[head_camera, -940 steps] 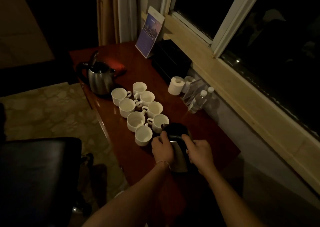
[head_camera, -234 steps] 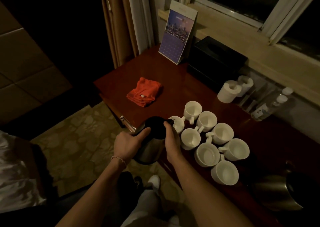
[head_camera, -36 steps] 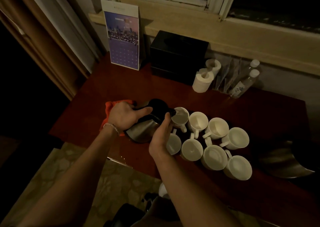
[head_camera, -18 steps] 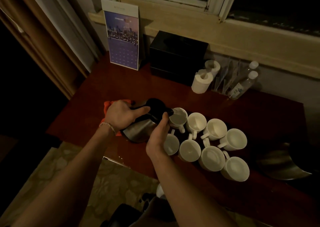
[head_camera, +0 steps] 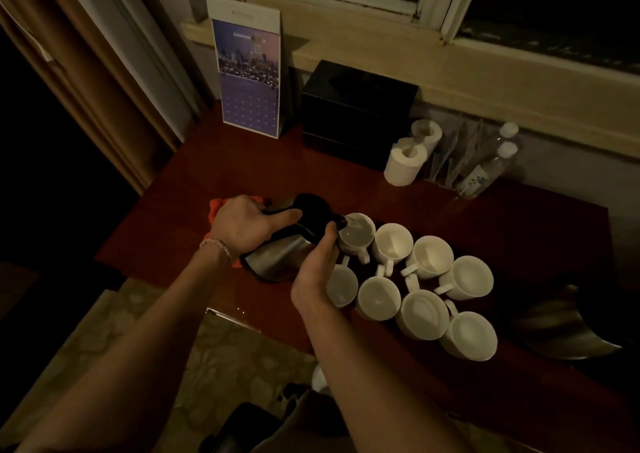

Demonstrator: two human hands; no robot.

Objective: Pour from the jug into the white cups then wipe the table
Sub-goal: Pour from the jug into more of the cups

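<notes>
A steel jug (head_camera: 277,258) with a black lid is tilted to the right, its spout over the leftmost far-row white cup (head_camera: 358,234), which holds liquid. My left hand (head_camera: 242,226) grips the jug's handle. My right hand (head_camera: 317,272) is closed around the jug's front under the spout. Several white cups (head_camera: 420,290) stand in two rows to the right on the red-brown table (head_camera: 194,189). An orange cloth (head_camera: 216,208) lies behind my left hand, mostly hidden.
A second steel kettle (head_camera: 561,331) sits at the right edge. Along the back stand a calendar card (head_camera: 247,68), a black box (head_camera: 356,110), two toilet rolls (head_camera: 405,160) and plastic bottles (head_camera: 485,172). A curtain (head_camera: 86,54) hangs at the left.
The jug has tipped a little further over the far-row left cup, which now shows liquid. Both hands stay on the jug.
</notes>
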